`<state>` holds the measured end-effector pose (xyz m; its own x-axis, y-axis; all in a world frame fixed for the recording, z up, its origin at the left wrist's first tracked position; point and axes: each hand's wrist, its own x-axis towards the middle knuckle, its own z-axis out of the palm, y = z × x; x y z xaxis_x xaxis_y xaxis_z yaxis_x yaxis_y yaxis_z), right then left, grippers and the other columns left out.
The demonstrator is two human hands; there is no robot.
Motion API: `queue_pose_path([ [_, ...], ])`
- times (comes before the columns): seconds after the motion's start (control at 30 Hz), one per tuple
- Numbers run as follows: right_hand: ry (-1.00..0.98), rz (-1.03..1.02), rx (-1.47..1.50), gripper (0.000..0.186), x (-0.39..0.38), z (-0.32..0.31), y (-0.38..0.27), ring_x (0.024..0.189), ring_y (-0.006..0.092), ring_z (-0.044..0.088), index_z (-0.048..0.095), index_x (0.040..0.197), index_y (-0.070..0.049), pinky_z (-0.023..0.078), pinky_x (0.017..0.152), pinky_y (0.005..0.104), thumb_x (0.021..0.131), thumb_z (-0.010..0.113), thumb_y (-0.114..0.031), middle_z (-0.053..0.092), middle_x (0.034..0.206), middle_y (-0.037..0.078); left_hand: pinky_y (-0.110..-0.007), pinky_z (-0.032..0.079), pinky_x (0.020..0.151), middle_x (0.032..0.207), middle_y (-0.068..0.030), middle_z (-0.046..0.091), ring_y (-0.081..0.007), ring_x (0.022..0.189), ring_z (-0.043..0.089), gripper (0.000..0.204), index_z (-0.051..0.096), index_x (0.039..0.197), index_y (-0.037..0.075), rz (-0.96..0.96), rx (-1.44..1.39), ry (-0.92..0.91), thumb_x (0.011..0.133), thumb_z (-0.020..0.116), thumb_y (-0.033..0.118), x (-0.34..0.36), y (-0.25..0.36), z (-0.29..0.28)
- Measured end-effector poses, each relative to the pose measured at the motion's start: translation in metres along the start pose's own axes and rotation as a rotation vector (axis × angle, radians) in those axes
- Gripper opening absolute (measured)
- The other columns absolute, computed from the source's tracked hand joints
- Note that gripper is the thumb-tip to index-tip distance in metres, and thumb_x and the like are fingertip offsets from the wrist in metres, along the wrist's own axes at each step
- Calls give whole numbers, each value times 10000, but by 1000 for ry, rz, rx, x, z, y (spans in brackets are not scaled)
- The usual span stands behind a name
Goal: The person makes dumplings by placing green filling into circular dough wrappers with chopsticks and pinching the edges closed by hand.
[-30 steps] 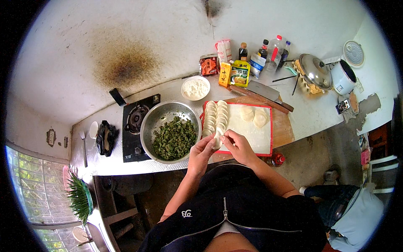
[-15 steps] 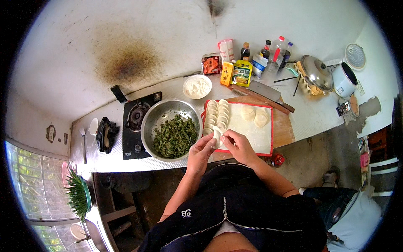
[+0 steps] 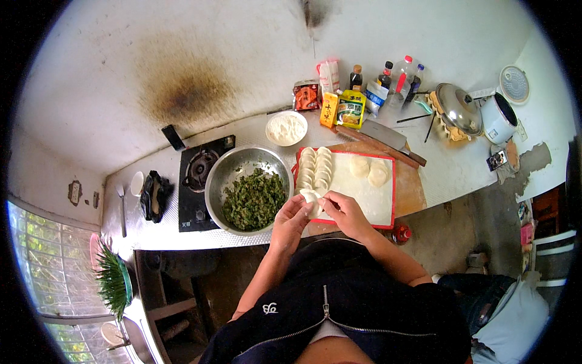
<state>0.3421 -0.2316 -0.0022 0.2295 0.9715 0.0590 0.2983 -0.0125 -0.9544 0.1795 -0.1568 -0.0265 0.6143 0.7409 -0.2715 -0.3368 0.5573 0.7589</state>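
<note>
A dumpling sits pinched between left hand and right hand

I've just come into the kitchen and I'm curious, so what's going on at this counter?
A person holds a pale dumpling between the fingertips of the left hand and right hand, by the near edge of a red-bordered mat. Two rows of dumplings lie on the mat's left side, with round wrappers farther right. Chopped green filling sits in a metal bowl to the left.

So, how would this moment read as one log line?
left grip: pinching dumpling; right grip: same; steel bowl: filling; mat: dumpling rows, wrappers
</note>
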Motion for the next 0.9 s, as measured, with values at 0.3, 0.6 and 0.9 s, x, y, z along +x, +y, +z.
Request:
queue_pose_path([
  [0.3,32,-39,36,282,1,2,0,584,150,467,539,856,-1,410,577,310,972,530,-258,517,663,81,-259,499,850,1128,-49,628,-131,997,609,262,571,1189,21,-23,13,42,930,582,52,-2,12,15],
  [0.6,-12,104,134,272,4,-2,10,672,170,573,591,900,1,454,620,312,967,536,-257,603,762,105,-265,510,857,1060,-55,635,-140,935,617,245,568,1170,9,22,-8,50,926,580,35,4,13,17],
  [0.9,98,-124,-67,278,6,0,4,627,148,561,611,865,2,457,613,292,965,548,-249,594,694,79,-278,519,871,1069,-88,627,-150,943,616,274,543,1185,-12,41,-43,63,915,587,9,6,12,16],
])
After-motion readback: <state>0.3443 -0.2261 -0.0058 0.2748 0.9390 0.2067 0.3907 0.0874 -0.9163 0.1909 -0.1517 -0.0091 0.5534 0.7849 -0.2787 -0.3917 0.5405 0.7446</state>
